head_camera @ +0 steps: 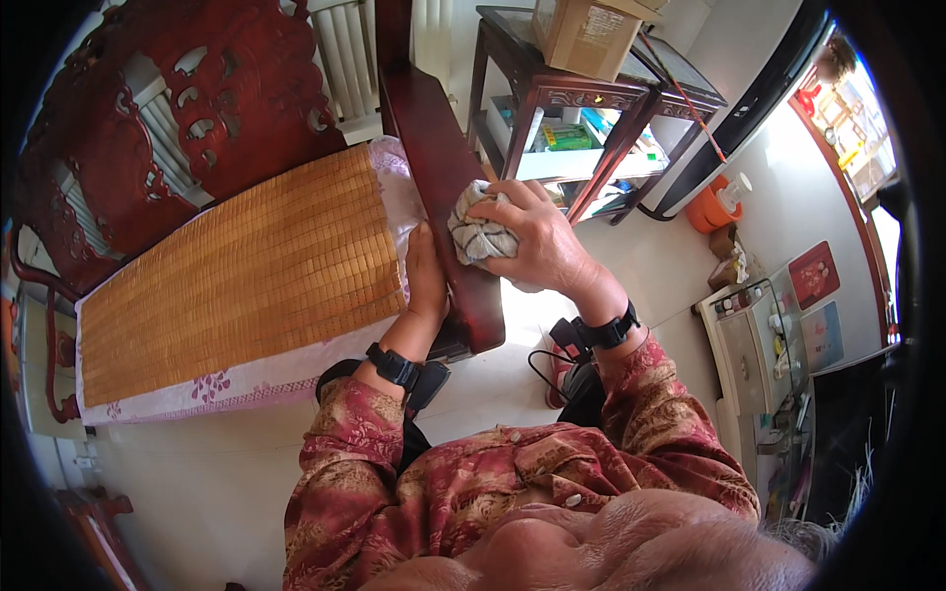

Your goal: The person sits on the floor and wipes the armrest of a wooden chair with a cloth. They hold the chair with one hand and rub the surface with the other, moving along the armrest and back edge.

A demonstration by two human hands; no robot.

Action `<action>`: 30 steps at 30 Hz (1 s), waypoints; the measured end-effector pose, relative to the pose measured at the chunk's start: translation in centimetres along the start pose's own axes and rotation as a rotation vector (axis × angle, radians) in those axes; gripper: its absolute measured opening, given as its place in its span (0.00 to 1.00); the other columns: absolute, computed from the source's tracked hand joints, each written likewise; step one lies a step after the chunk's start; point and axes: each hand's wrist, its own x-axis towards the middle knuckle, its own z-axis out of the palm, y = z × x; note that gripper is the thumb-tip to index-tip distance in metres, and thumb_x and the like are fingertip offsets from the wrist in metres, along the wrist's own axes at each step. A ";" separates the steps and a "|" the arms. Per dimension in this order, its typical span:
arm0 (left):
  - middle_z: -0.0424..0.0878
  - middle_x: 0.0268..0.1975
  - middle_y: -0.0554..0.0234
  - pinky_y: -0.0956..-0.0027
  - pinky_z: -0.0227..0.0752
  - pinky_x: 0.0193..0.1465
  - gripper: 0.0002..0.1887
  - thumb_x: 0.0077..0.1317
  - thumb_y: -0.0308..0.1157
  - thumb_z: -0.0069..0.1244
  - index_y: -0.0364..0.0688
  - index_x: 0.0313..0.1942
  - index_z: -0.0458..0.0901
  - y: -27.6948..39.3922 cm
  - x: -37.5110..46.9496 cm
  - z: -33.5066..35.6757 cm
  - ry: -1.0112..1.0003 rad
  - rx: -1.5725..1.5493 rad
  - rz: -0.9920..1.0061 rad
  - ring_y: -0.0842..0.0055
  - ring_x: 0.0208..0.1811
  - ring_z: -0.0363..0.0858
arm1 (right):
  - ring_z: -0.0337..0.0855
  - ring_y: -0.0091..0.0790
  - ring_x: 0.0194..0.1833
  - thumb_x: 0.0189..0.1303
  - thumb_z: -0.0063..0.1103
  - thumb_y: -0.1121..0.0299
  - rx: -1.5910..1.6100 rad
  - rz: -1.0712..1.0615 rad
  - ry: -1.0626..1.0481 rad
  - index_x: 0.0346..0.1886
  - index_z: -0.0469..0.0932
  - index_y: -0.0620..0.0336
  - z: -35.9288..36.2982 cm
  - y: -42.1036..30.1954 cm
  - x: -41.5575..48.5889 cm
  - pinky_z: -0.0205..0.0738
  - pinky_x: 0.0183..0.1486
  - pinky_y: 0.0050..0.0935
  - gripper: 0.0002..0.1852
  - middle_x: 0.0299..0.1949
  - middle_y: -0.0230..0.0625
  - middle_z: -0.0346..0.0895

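My right hand (543, 240) grips a crumpled light cloth with dark stripes (477, 229), which touches the right side of the dark red wooden armrest (443, 140) of a carved bench. On the armrest's other side, my left hand (426, 277) rests against it with the fingers pointing away from me and holds nothing. Beside that hand lie a slatted bamboo seat mat (251, 273) and, under it, a white cover with purple flowers (211, 388). The far face of the cloth and part of my left palm are hidden.
A dark wooden side table (591, 92) with a cardboard box (587, 37) on top stands past the armrest. An orange bucket (711, 210) is by the wall. At the right is a glass-topped cabinet (746, 354). The bench's carved back (236, 89) rises at the upper left.
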 end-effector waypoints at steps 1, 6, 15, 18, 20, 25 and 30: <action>0.82 0.50 0.60 0.68 0.73 0.56 0.19 0.84 0.43 0.36 0.39 0.57 0.77 0.0 0.2 -0.3 0.047 0.096 -0.011 0.75 0.49 0.79 | 0.78 0.53 0.55 0.41 0.76 0.65 -0.032 -0.036 -0.009 0.54 0.84 0.49 -0.2 -0.7 0.0 0.78 0.60 0.44 0.30 0.56 0.44 0.77; 0.83 0.39 0.61 0.69 0.74 0.47 0.19 0.82 0.42 0.41 0.36 0.55 0.81 -0.4 0.4 -1.5 0.114 0.388 0.013 0.76 0.41 0.81 | 0.78 0.53 0.56 0.43 0.75 0.65 -0.059 -0.005 -0.183 0.56 0.84 0.48 -0.9 -1.0 1.9 0.78 0.61 0.46 0.29 0.55 0.43 0.77; 0.80 0.28 0.65 0.71 0.73 0.27 0.16 0.79 0.40 0.45 0.35 0.48 0.82 -0.3 -0.3 -2.7 0.008 0.433 -0.073 0.81 0.23 0.77 | 0.80 0.56 0.60 0.54 0.72 0.59 -0.064 0.180 -0.447 0.63 0.80 0.42 2.0 4.8 9.5 0.75 0.65 0.47 0.30 0.54 0.49 0.78; 0.81 0.27 0.64 0.70 0.75 0.28 0.14 0.78 0.38 0.46 0.34 0.46 0.82 0.0 -0.4 -2.7 -0.024 0.437 -0.045 0.80 0.22 0.78 | 0.81 0.56 0.60 0.53 0.72 0.57 -0.127 0.245 -0.450 0.66 0.78 0.40 4.0 6.8 12.1 0.75 0.65 0.47 0.33 0.59 0.48 0.76; 0.82 0.27 0.63 0.70 0.76 0.29 0.14 0.77 0.37 0.47 0.33 0.45 0.82 0.4 -0.5 -2.9 -0.044 0.396 -0.054 0.79 0.22 0.80 | 0.80 0.57 0.61 0.53 0.73 0.54 -0.153 0.271 -0.446 0.66 0.78 0.38 4.9 7.7 13.0 0.74 0.66 0.48 0.33 0.59 0.48 0.76; 0.84 0.27 0.62 0.70 0.76 0.28 0.14 0.75 0.35 0.49 0.32 0.45 0.82 1.2 0.3 -3.0 -0.062 0.442 -0.128 0.77 0.23 0.83 | 0.80 0.56 0.61 0.54 0.72 0.56 -0.192 0.233 -0.419 0.66 0.78 0.38 5.0 6.9 12.5 0.73 0.67 0.48 0.32 0.58 0.47 0.77; 0.84 0.32 0.64 0.76 0.70 0.21 0.13 0.78 0.37 0.47 0.36 0.48 0.82 1.1 0.1 -3.0 -0.062 0.480 -0.108 0.79 0.21 0.83 | 0.79 0.56 0.60 0.51 0.73 0.63 -0.151 0.105 -0.395 0.63 0.80 0.46 1.6 2.6 7.6 0.73 0.67 0.46 0.31 0.58 0.46 0.78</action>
